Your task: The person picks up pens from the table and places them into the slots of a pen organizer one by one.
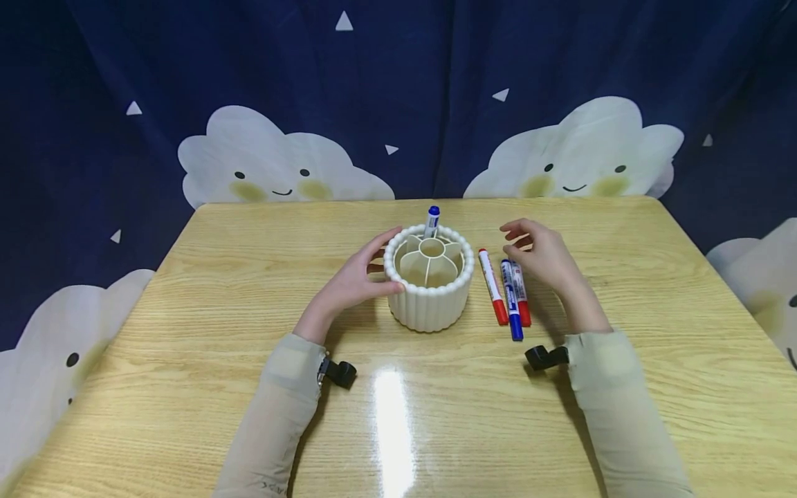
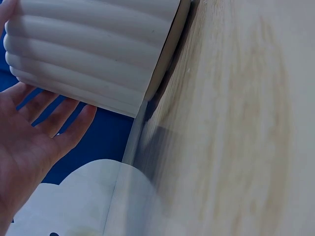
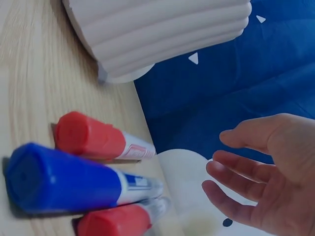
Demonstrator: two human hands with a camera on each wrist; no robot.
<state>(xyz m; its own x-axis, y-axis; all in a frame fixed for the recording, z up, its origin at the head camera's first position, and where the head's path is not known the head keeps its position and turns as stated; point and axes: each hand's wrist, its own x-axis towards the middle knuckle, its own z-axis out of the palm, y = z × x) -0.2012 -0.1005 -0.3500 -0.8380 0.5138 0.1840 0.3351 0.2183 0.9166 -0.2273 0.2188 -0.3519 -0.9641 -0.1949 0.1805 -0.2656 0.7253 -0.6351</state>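
A white ribbed pen holder (image 1: 429,304) with a beaded rim and inner compartments stands on the wooden table. One marker with a blue cap end (image 1: 434,211) is upright in its back compartment. My left hand (image 1: 351,280) holds the holder from the left, thumb at the front of the rim and fingers round the far side. To the right lie a red-capped marker (image 1: 492,287), a blue-capped marker (image 1: 512,301) and a second red-capped marker (image 1: 524,304), side by side. Above their far ends is my right hand (image 1: 542,252), holding nothing, fingers loosely bent.
The wooden table (image 1: 249,277) reaches back to a dark blue curtain (image 1: 436,83) printed with white clouds. Black wrist cameras stick out from the left sleeve (image 1: 286,401) and the right sleeve (image 1: 616,401), low over the tabletop.
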